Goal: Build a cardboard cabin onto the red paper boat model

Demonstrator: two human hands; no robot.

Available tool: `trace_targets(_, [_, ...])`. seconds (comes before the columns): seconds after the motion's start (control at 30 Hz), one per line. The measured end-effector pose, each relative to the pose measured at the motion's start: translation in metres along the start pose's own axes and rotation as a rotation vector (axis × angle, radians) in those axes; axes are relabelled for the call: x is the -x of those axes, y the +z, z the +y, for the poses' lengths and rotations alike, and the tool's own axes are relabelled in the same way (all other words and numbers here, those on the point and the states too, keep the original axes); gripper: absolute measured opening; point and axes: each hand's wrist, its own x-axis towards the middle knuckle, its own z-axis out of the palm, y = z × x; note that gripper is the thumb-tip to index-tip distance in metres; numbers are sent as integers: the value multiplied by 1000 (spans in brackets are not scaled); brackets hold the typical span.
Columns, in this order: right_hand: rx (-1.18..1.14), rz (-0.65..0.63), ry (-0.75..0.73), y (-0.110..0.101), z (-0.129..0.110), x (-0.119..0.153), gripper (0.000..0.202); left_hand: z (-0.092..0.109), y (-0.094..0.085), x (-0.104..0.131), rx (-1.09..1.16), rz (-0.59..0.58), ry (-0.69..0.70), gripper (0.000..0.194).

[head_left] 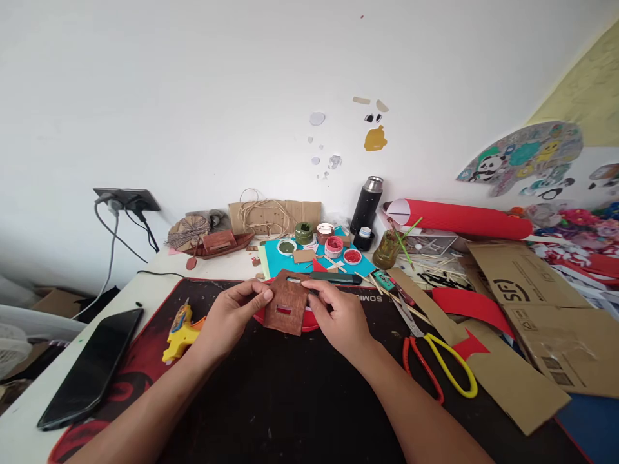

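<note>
Forearms (162, 399), brown panel (293, 298) seemingly between fingers (323, 288)

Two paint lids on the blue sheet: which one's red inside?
The right-hand lid, just right of the red-smeared jar. The other lid, left of the jars, has dark green paint inside.

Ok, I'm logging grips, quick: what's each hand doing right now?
Left hand: closed, pinching the brown piece with cutouts at its left edge.
Right hand: closed, pinching the same piece at its upper right edge.
</note>
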Motion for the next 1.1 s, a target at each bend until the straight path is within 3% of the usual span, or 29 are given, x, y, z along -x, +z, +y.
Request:
trace_targets(0.87, [40,-27,30,-1,0,0,36,4,4,0,-21,12,-8,39])
trace_targets(1.1, [-34,25,59,0,0,-1,26,-1,0,-2,-1,-2,-33,42])
